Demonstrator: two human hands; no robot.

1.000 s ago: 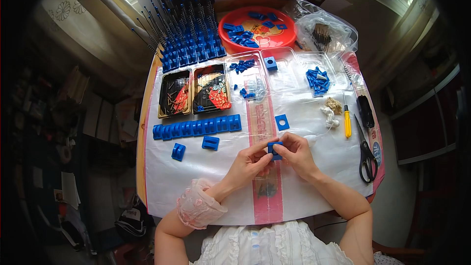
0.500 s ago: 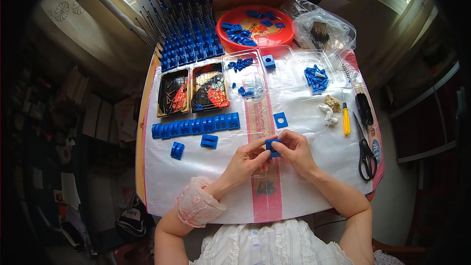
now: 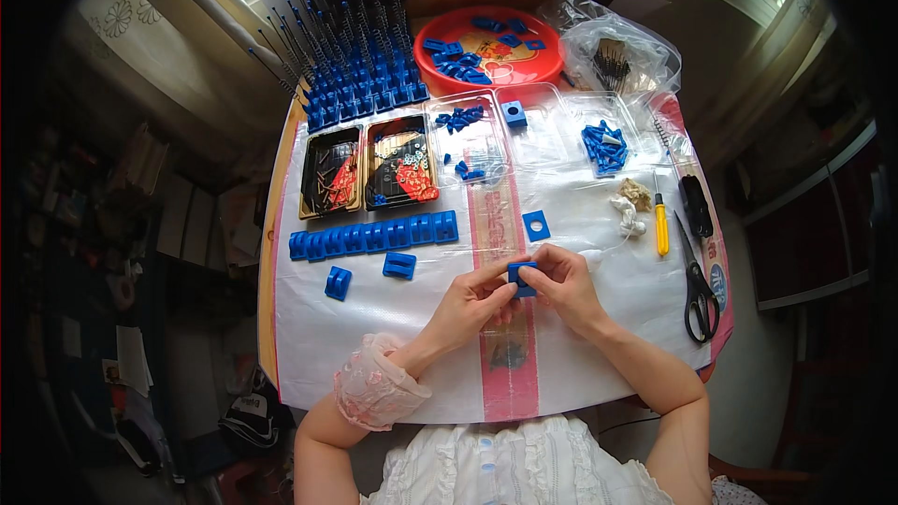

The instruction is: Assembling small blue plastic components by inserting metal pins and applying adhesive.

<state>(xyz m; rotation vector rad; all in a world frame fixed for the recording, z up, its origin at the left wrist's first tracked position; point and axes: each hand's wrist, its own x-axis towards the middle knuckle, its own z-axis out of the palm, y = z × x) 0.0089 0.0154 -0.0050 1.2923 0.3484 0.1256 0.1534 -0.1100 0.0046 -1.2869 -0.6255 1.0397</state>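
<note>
A: Head view. Hands?
B: Both on one part. Left hand [image 3: 470, 307] and right hand [image 3: 568, 295] pinch a small blue block [image 3: 524, 273] between them, mid-counter [image 3: 266, 337], near side, over the pink-edged stripe of the white sheet [image 3: 374, 365].
A: Hidden?
B: Block's sides and underside, mostly behind fingers. Left hand's curled fingers hard to read. Can't tell if the block touches the sheet. Metal bits in the two black trays [image 3: 385, 136], far left: too small to identify. Clear bag [image 3: 655, 49], far right, glare; dark thin rods inside blur together. Picture corners black.
A: Edges, room?
B: Flat blue square [image 3: 540, 236] with a hole just far of the hands. Two loose blue pieces [image 3: 399, 266] left, near side of a blue row [image 3: 374, 237]. Right: sheet shows between right hand and scissors [image 3: 696, 279], which lie along the right edge. Far side crowded: red basin [image 3: 552, 75], trays, bag.
</note>
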